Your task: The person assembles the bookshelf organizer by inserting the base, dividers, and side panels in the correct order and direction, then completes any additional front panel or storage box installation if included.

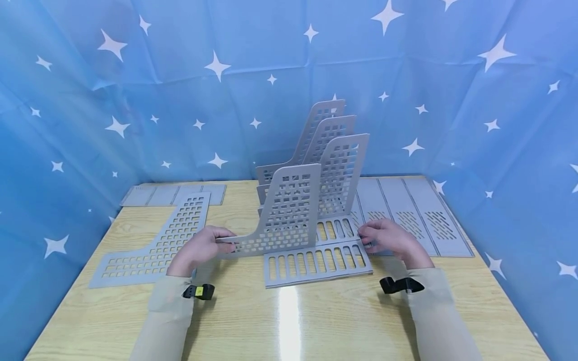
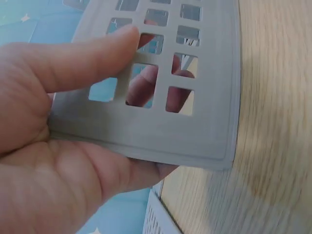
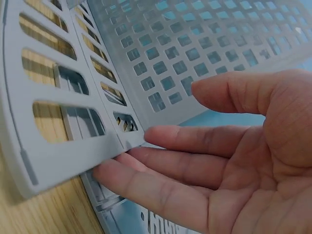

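My left hand (image 1: 198, 248) grips the low narrow end of a grey perforated divider panel (image 1: 289, 220). In the left wrist view the thumb (image 2: 107, 53) lies on the panel's near face, and fingers show through its holes from behind. That panel stands upright over a slotted grey base (image 1: 318, 277), its lower edge at the base's left part. At the base's right end is my right hand (image 1: 390, 240), palm turned up and fingers extended. Its fingertips (image 3: 109, 170) touch the edge from beneath in the right wrist view. Behind, several similar panels (image 1: 341, 175) stand upright in a row.
A loose perforated panel (image 1: 151, 260) lies flat on the wooden table (image 1: 217, 321) at left, overlapping a flat grey sheet (image 1: 153, 195). Another large grooved sheet (image 1: 415, 215) lies at back right. A blue star-patterned curtain (image 1: 271, 60) borders the table.
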{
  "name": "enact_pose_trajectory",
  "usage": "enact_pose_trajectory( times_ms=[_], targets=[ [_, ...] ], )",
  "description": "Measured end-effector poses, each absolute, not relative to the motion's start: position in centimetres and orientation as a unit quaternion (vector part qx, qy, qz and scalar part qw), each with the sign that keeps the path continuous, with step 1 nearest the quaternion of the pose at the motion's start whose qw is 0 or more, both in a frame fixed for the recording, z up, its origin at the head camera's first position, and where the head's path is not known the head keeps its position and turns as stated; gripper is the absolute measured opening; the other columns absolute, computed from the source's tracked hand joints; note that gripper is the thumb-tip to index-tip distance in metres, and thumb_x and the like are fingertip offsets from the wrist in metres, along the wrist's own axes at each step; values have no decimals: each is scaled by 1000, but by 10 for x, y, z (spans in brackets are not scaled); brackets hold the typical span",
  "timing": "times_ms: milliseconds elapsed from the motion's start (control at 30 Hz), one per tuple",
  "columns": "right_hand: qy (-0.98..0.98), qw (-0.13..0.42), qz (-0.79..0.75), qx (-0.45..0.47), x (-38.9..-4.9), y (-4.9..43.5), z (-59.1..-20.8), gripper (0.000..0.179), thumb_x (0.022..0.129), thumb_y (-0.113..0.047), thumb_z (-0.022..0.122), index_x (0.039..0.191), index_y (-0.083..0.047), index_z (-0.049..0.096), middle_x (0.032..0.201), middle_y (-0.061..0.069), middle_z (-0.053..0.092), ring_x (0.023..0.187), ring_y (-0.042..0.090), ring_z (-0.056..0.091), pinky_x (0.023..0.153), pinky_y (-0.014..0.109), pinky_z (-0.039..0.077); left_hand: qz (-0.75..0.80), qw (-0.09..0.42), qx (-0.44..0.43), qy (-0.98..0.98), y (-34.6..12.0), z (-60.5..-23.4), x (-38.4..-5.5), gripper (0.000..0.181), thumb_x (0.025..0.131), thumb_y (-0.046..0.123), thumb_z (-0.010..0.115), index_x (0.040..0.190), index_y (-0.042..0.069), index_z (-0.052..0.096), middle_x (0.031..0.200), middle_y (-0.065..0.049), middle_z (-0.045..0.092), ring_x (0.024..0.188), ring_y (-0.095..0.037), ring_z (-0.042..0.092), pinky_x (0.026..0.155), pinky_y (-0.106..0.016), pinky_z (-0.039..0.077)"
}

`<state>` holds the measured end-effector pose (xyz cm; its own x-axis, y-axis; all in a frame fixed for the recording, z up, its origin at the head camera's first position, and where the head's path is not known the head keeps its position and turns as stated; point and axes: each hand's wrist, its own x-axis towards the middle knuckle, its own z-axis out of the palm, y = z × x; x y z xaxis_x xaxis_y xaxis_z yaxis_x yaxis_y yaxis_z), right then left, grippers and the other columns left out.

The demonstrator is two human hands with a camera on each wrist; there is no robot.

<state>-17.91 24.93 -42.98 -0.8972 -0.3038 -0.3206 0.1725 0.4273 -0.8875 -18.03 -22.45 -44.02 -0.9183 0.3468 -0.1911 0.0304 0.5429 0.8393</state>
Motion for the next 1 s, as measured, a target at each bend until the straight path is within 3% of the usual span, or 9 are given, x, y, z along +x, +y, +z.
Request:
enact_pose_trajectory(
  times_ms=[200,500,733,1000],
  targets=[
    [794,240,-555,-63,-180,246,-432,47,111,-15,44,139,23,44,136,40,52,123,47,58,95,46,58,461,145,185,856,-195,-444,-185,13,98,8,68,105,5,79,101,-7,75,88,-16,64,82,-37,53],
    [789,228,-565,-82,-182,240,-432,42,109,-10,41,134,24,48,134,42,53,120,49,60,93,47,59,495,99,189,842,-153,-451,-181,13,98,6,69,105,7,80,107,-7,74,102,-21,68,92,-42,55],
    [777,224,-583,-78,-181,233,-431,45,104,-2,40,140,25,42,133,43,53,119,47,61,91,45,60,508,88,181,838,-138,-451,-180,13,98,5,68,102,9,80,105,-3,72,104,-22,67,101,-50,52],
    [809,197,-547,-86,-182,236,-432,40,101,-1,54,135,19,54,117,32,68,94,32,73,92,43,59,500,68,200,840,-134,-450,-181,14,98,6,69,102,9,81,106,-3,71,104,-22,65,95,-46,53]
  ],
)
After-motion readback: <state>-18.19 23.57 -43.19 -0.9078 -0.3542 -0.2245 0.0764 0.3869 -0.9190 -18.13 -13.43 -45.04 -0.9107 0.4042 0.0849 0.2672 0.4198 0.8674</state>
